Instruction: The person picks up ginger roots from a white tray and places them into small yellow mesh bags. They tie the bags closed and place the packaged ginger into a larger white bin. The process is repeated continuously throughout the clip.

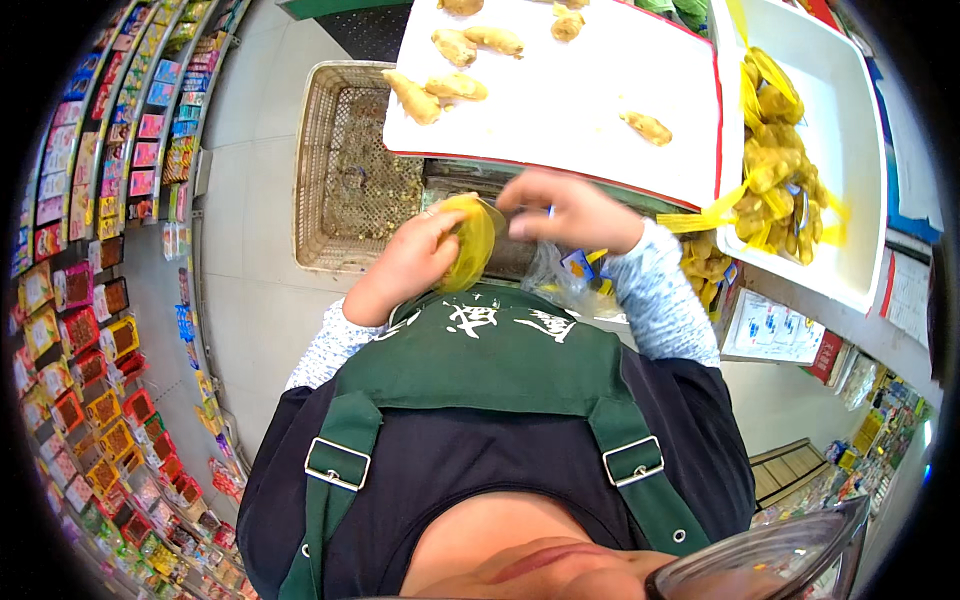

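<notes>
My left hand [420,255] grips a yellow mesh bag [474,244] just in front of my green apron. My right hand [562,210], slightly blurred, is at the bag's upper right edge with fingers curled and parted; whether it holds the rim I cannot tell. Pieces of ginger root [454,46] lie on a white board [555,82] with a red edge, beyond my hands; one piece [649,128] lies apart at its right. Yellow mesh bags filled with ginger [776,161] rest in a white foam box [855,172] on the right.
A dirty plastic crate [307,172] stands left of the board, partly under it. Clear plastic bags [551,277] and blue tags [577,265] lie by my right forearm. More bagged ginger [705,266] is below the foam box. Shelves of packaged snacks [112,420] curve along the left.
</notes>
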Tool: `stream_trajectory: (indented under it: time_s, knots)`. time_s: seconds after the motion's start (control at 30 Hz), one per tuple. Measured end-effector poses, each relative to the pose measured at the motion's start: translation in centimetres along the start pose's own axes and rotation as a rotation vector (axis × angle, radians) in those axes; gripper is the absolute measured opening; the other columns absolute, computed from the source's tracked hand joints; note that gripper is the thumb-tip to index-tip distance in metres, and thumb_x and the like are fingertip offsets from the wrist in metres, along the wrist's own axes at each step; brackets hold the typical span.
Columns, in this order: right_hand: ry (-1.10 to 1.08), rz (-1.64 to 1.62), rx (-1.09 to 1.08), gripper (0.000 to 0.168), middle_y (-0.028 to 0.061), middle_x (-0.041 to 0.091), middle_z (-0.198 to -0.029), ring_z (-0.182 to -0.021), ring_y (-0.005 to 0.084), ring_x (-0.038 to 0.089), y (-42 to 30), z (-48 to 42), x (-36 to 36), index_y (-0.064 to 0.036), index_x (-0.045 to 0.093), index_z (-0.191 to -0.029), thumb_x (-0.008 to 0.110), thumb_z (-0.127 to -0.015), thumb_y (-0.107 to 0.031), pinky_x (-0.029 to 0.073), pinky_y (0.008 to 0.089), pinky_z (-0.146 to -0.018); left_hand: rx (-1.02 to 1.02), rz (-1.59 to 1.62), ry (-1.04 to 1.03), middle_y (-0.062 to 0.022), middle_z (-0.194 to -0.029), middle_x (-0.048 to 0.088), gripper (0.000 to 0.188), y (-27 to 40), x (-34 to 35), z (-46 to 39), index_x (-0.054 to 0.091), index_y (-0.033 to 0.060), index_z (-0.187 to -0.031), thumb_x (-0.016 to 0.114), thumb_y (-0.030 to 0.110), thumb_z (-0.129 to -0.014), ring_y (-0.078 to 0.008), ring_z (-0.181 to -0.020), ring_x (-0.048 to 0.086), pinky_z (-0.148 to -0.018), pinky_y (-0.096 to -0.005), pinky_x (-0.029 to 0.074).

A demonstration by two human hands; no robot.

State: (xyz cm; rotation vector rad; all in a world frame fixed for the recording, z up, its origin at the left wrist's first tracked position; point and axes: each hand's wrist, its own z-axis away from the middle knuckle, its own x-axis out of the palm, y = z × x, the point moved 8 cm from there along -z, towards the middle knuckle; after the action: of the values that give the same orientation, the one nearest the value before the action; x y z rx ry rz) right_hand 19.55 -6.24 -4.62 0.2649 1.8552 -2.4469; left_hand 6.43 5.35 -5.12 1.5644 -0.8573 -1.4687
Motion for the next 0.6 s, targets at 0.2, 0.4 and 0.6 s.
stream_trajectory:
  time_s: [0.2, 0.4, 0.6]
  knots:
    - [0.745, 0.660, -0.251, 0.031, 0.0070, 0.070, -0.105, -0.100, 0.0180, 0.066, -5.2, -8.8, -19.4, 0.000, 0.066, -0.115, 0.066, -0.098, -0.025, 0.054, 0.0320, -0.088, -0.150, 0.071, 0.085, -0.0155, -0.095, 0.065, 0.014, -1.1, -0.6, 0.0, 0.061, 0.0001, -0.095, 0.066, 0.009, -0.086, -0.0329, -0.087, 0.065, -0.077, -0.0383, 0.051]
    - [0.781, 1.376, 0.055, 0.025, 0.0176, 0.068, -0.106, -0.105, 0.0375, 0.063, -1.5, -16.8, -25.5, -0.004, 0.066, -0.106, 0.062, -0.087, -0.020, 0.049, 0.0475, -0.090, -0.129, 0.172, 0.065, -0.0132, -0.087, 0.061, 0.017, -2.9, -0.8, 0.0, 0.057, 0.0025, -0.089, 0.070, 0.012, -0.084, -0.0303, -0.082, 0.062, -0.075, -0.0371, 0.049]
    - [0.814, 1.462, -0.029, 0.017, 0.0174, 0.066, -0.104, -0.102, 0.0357, 0.063, -2.9, -16.9, -23.8, -0.005, 0.064, -0.098, 0.062, -0.087, -0.018, 0.049, 0.0456, -0.087, -0.206, 0.145, 0.134, -0.0120, -0.086, 0.057, 0.014, -3.4, -2.3, -0.5, 0.055, 0.0018, -0.088, 0.067, 0.006, -0.085, -0.0292, -0.082, 0.059, -0.076, -0.0359, 0.047]
